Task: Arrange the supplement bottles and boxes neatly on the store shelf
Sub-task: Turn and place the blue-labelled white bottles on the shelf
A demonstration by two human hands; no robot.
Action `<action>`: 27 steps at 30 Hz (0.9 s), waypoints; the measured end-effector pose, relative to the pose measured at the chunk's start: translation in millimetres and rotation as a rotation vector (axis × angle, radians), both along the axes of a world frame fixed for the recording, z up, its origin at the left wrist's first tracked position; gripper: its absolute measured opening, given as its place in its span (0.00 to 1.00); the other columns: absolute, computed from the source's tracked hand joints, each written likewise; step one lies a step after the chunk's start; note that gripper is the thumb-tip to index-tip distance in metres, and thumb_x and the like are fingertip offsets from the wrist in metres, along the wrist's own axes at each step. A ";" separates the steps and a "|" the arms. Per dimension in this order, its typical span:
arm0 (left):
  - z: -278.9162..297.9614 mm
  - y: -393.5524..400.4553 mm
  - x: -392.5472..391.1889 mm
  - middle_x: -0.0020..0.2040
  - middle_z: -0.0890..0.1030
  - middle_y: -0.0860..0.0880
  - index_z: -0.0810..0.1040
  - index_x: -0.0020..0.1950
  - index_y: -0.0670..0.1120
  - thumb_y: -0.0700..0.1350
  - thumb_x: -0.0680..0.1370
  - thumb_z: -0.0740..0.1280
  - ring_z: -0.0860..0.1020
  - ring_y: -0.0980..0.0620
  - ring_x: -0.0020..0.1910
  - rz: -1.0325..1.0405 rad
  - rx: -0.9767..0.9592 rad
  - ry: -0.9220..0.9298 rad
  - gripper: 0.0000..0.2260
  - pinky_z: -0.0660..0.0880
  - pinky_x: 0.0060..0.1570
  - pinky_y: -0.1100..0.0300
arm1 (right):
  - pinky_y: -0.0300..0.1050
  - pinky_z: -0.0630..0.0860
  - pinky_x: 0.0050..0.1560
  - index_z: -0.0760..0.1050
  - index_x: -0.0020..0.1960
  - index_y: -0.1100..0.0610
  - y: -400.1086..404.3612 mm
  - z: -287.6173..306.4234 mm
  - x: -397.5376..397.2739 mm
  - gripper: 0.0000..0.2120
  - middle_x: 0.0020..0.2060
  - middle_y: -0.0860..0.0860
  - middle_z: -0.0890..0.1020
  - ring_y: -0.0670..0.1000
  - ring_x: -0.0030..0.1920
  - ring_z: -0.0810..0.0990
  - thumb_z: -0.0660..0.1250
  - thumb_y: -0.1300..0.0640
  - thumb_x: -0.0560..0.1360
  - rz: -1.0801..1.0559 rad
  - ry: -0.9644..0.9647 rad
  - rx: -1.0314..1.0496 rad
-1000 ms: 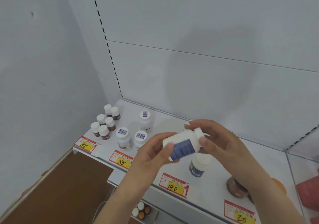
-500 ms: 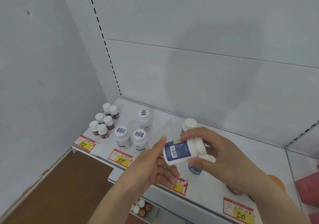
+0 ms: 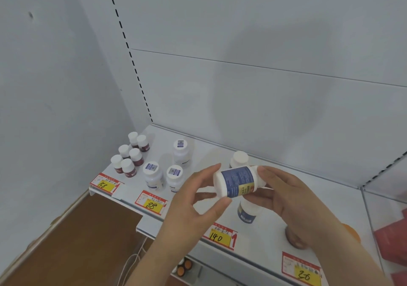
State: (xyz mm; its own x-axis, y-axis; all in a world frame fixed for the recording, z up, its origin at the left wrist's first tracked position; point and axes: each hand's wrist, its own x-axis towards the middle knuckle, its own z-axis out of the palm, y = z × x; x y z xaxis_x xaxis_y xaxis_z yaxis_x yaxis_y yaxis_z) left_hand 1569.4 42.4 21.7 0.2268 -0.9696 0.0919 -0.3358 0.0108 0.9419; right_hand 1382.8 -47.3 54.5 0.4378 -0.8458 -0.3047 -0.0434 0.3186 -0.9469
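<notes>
A white supplement bottle with a blue label lies sideways in the air above the white shelf. My left hand pinches its base end between thumb and fingers. My right hand grips its cap end. Two more bottles of the same kind stand on the shelf: one behind it, another below it, partly hidden by my hands.
Several small red bottles stand at the shelf's left end, three white bottles with barcoded caps beside them. Price tags line the front edge. A brown bottle and red boxes sit at right. Small bottles show on a lower shelf.
The bottle has been rolled between my hands: the barcode side has turned away and the blue text side with a yellow patch now faces up. Both hands keep their hold.
</notes>
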 end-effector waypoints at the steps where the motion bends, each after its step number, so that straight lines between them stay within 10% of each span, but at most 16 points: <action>1: -6.7 0.5 1.1 0.63 0.74 0.69 0.67 0.71 0.65 0.62 0.73 0.67 0.72 0.66 0.65 0.002 0.002 -0.102 0.27 0.73 0.57 0.72 | 0.47 0.80 0.54 0.81 0.52 0.49 -1.4 -1.0 -0.2 0.08 0.46 0.48 0.87 0.50 0.49 0.86 0.63 0.51 0.80 -0.030 0.028 -0.049; 11: -111.7 9.1 22.3 0.78 0.51 0.62 0.57 0.80 0.56 0.69 0.79 0.50 0.50 0.62 0.77 -0.024 0.128 -0.796 0.32 0.48 0.75 0.61 | 0.27 0.76 0.45 0.78 0.55 0.42 -2.9 -10.7 12.4 0.12 0.50 0.36 0.83 0.36 0.48 0.82 0.74 0.49 0.73 0.019 0.413 -0.533; 19: -120.6 6.8 22.5 0.79 0.56 0.61 0.62 0.78 0.56 0.69 0.79 0.51 0.51 0.63 0.76 0.007 0.087 -0.805 0.31 0.46 0.73 0.62 | 0.36 0.68 0.53 0.69 0.64 0.39 -9.7 -33.8 35.7 0.19 0.52 0.35 0.72 0.42 0.51 0.73 0.66 0.37 0.75 0.289 0.906 -0.778; 27: -124.9 6.1 21.0 0.78 0.63 0.58 0.66 0.77 0.55 0.66 0.80 0.54 0.60 0.58 0.77 0.024 0.056 -0.801 0.29 0.55 0.74 0.58 | 0.42 0.77 0.54 0.67 0.64 0.44 -9.0 -40.7 42.4 0.17 0.56 0.44 0.79 0.47 0.53 0.79 0.64 0.41 0.77 0.432 0.972 -0.804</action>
